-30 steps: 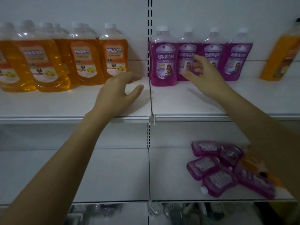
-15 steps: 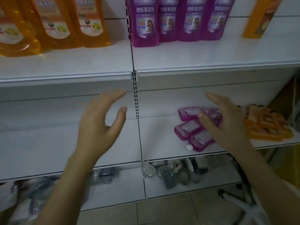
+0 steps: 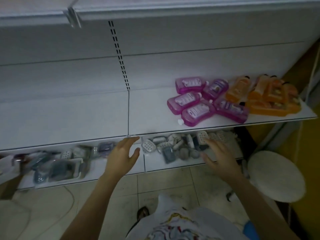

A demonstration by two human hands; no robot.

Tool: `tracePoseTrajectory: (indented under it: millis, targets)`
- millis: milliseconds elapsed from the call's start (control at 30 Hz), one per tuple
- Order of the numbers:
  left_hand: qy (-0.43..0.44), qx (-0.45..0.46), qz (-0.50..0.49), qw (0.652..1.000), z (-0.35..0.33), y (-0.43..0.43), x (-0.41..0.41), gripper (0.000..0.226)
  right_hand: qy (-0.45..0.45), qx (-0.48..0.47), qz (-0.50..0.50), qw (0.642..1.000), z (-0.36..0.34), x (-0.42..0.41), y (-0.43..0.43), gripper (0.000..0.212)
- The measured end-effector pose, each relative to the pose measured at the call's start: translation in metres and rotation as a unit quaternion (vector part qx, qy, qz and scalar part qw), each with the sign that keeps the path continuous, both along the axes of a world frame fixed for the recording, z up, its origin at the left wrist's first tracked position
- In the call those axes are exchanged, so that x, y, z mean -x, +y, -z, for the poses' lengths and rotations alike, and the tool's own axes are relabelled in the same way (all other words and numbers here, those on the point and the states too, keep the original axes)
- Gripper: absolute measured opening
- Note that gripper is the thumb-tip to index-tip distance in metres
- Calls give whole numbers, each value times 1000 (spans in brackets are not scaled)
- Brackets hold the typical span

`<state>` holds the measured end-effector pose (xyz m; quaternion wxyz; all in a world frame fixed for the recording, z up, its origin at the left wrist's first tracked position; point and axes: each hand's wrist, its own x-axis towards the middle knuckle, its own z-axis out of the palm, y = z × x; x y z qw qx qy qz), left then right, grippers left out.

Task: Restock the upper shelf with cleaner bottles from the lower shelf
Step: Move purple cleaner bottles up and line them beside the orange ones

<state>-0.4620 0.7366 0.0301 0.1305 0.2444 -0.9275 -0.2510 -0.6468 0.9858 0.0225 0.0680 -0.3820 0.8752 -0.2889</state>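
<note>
Several purple cleaner bottles [image 3: 194,103] lie flat in a heap on the right part of the white lower shelf [image 3: 69,118]. Beside them, further right, lies a pile of orange cleaner bottles [image 3: 270,94]. Only the front edge of the upper shelf [image 3: 155,11] shows, along the top of the view. My left hand [image 3: 123,156] hovers below the lower shelf's front edge, fingers spread, empty. My right hand [image 3: 220,158] is also empty with fingers apart, below and slightly right of the purple heap.
Under the lower shelf, a bottom shelf [image 3: 173,167] holds soap dishes, sponges and packaged goods. A white round stool [image 3: 275,175] stands at the right on the tiled floor [image 3: 155,184]. A cable [image 3: 69,201] lies on the floor at left.
The view has tilted down, so the upper shelf's standing bottles have left the frame. Both hands have come down from the upper shelf to below the lower shelf's edge, still empty.
</note>
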Motion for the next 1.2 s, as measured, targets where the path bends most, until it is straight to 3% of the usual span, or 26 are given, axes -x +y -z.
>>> tracePoseTrajectory:
  millis: [233,500,700,833,1000,1200]
  targets:
    - [-78,-40,-43,995,38,53,21,33,-40,-72,-41,996,44,24,62,37]
    - [-133,-32,1,991,40,56,77,34,-69,-101,-57,991,47,71,61,31]
    - [-97,-2,28,995,28,19,155,33,-21,-112,-58,992,26,126,19,24]
    - [-91,34,41,994,17,-9,207,33,17,-110,-62,992,15,161,-12,31]
    - [-134,45,69,987,17,-29,254,38,35,-100,-69,992,10,186,-38,34]
    - [-195,-3,68,978,41,-35,285,54,64,-105,-149,981,19,200,-61,41]
